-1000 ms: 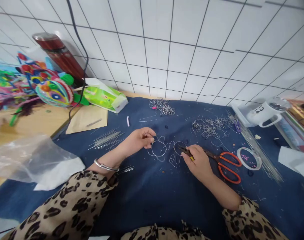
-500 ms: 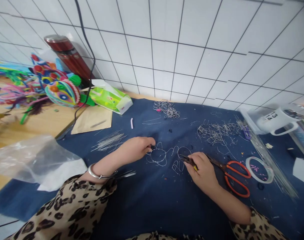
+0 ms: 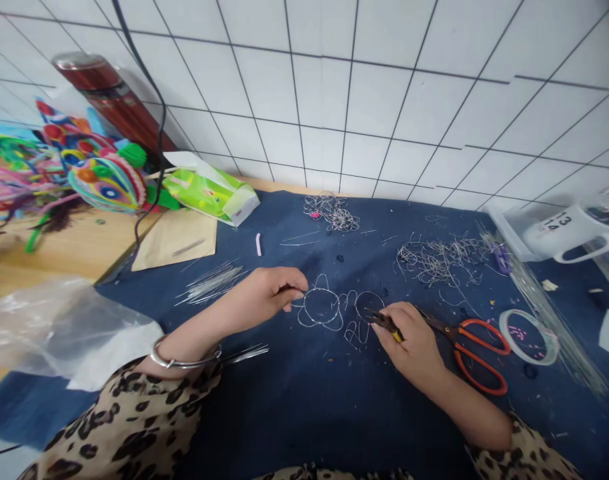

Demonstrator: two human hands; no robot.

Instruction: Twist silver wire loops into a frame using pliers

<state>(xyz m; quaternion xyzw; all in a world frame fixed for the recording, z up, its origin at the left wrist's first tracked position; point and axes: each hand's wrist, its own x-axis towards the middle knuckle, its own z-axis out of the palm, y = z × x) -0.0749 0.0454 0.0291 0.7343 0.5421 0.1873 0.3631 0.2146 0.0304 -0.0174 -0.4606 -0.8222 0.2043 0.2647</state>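
A flower shape of bent silver wire (image 3: pixel 322 307), a ring with looped petals, lies on the dark blue cloth. At its left edge my left hand (image 3: pixel 277 293) is closed in a pinch on the wire; the fingers hide the pinched part. My right hand (image 3: pixel 409 340) is wrapped round yellow-handled pliers (image 3: pixel 387 323). The pliers' jaws lie over a second wire piece, a round wire loop (image 3: pixel 369 307) with smaller bends below it. A wavy bit of wire shows between the two shapes.
Orange-handled scissors (image 3: pixel 479 353) and a round dish with pink beads (image 3: pixel 529 337) lie right of my right hand. Tangled wire (image 3: pixel 439 260) sits behind it. Straight wire lengths (image 3: pixel 211 283) lie behind my left forearm. A white mug (image 3: pixel 569 233) stands far right.
My left hand has drawn slightly left, showing more of the flower's ring and petals. My right hand keeps its hold on the pliers by the round loop. The view has shifted a little.
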